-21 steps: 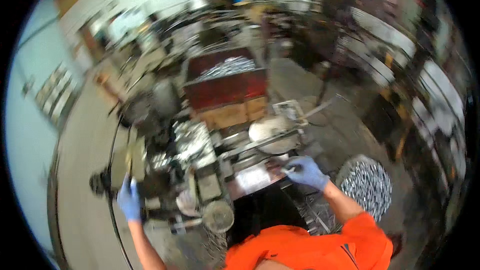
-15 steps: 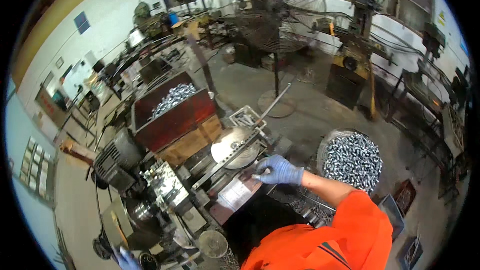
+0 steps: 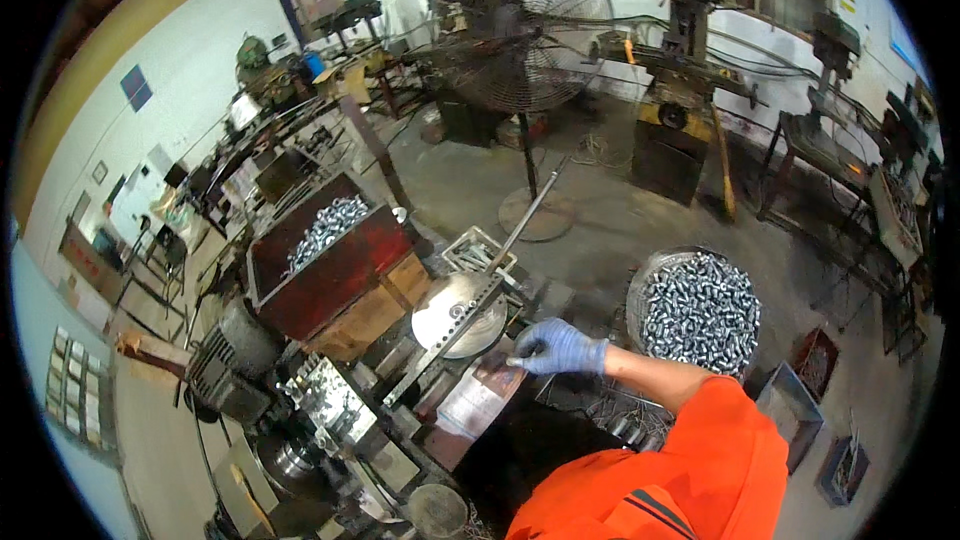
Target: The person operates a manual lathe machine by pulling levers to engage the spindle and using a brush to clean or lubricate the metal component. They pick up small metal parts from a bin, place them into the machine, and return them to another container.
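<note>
And here's the right hand [image 3: 565, 348], blue-gloved, fingertips pressed together around a small metal piece [image 3: 516, 362], mostly hidden by the glove, held over the edge of the worktop [image 3: 442, 448]. The left hand is out of the frame; I can't tell how it stands.

Just beside the piece, to its left, lies a printed paper sheet [image 3: 470, 404], flat on that worktop. Beyond it, a round shiny disc [image 3: 433, 314], with a long perforated bar [image 3: 452, 336] slanting right across it. A pale tray [image 3: 464, 240] sits past that.

Out to the right, on the floor, a round basket [image 3: 636, 292] heaped with shiny metal parts [image 3: 700, 318]; over left, a red bin [image 3: 345, 290] with more of them, a motor [image 3: 222, 365] nearby. At the back, a big caged fan [image 3: 515, 30] towers over everything!
</note>
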{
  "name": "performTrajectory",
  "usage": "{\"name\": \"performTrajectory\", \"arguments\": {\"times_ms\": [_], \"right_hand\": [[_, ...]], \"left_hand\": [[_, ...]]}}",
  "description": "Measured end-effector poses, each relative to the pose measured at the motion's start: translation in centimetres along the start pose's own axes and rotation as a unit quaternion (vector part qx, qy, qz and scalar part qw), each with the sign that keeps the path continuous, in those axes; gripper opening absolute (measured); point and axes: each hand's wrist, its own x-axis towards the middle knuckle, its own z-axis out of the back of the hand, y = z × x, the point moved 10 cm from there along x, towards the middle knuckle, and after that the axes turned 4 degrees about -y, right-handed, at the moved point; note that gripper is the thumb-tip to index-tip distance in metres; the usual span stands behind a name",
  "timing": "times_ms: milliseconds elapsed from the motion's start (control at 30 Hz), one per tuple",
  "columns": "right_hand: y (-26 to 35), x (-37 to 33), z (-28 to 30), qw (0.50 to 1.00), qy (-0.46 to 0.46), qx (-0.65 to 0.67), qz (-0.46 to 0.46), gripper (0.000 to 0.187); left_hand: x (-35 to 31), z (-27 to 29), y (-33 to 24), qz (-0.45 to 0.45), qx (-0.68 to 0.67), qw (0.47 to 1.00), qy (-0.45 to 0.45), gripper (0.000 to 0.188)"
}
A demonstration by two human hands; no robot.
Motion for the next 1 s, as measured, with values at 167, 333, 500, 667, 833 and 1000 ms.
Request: {"name": "performTrajectory", "arguments": {"times_ms": [167,333,500,667,833,1000], "right_hand": [[-0.3,-0.7,1.3,0.999,-0.018,-0.027,-0.007,0.028],[-0.9,-0.3,3.6,0.998,-0.041,-0.048,-0.016,0.035],[-6.0,4.9,7.4,0.977,-0.048,-0.202,-0.038,0.042],[-13.6,11.0,10.8,0.898,-0.029,-0.436,-0.051,0.050],[-15.8,15.2,9.9,0.846,0.026,-0.532,0.018,0.061],[-16.9,17.7,6.0,0.834,0.060,-0.539,0.098,0.064]], "left_hand": [[1.3,-2.0,-3.3,-0.047,0.011,0.998,0.033,0.047],[2.0,-2.9,-4.1,-0.061,0.021,0.997,0.051,0.047],[2.3,-2.0,-3.7,-0.061,0.027,0.997,0.049,0.048],[2.7,-0.2,-2.2,-0.043,0.025,0.998,0.031,0.049],[3.2,5.0,0.5,-0.024,0.030,0.999,-0.009,0.051],[5.5,12.5,5.0,-0.048,0.001,0.998,-0.035,0.053]]}}
